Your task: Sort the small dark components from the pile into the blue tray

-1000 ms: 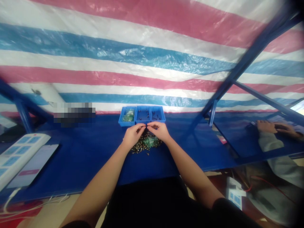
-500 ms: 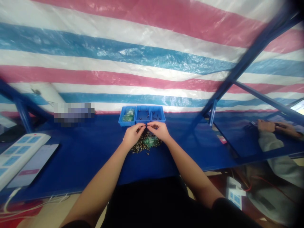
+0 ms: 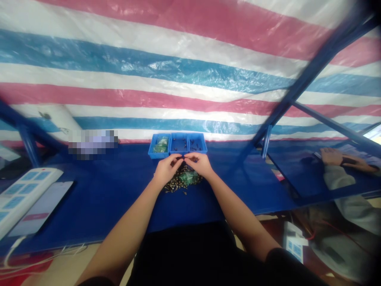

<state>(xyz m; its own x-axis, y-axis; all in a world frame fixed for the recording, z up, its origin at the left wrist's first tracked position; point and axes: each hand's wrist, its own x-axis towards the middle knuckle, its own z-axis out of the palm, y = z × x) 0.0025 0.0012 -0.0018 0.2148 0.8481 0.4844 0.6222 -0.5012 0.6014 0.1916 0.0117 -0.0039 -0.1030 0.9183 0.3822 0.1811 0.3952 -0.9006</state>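
Observation:
My left hand [image 3: 167,169] and my right hand [image 3: 200,163] meet fingertip to fingertip, both closed in a pinch. Between them is a small dark piece [image 3: 183,157], too tiny to name. Under the hands lies a pile of small brass-coloured metal parts [image 3: 175,185], with a green clear plastic bag [image 3: 188,178] on top. Just beyond my fingers stand three joined blue bins. The left bin [image 3: 153,153] holds green plastic packets [image 3: 161,143]. In the middle bin [image 3: 178,147] and the right bin [image 3: 203,149] lie a few small dark pieces.
At the left of the blue table [image 3: 98,198] are a white power strip [image 3: 26,186] and a phone-like flat device [image 3: 41,210]. Blue metal frame bars [image 3: 293,93] rise on the right. Beyond them rest another person's hands [image 3: 331,157]. A striped plastic sheet [image 3: 178,75] hangs behind.
My hands stay almost in the same place, fingertips together. The other person's hands on the right have shifted slightly.

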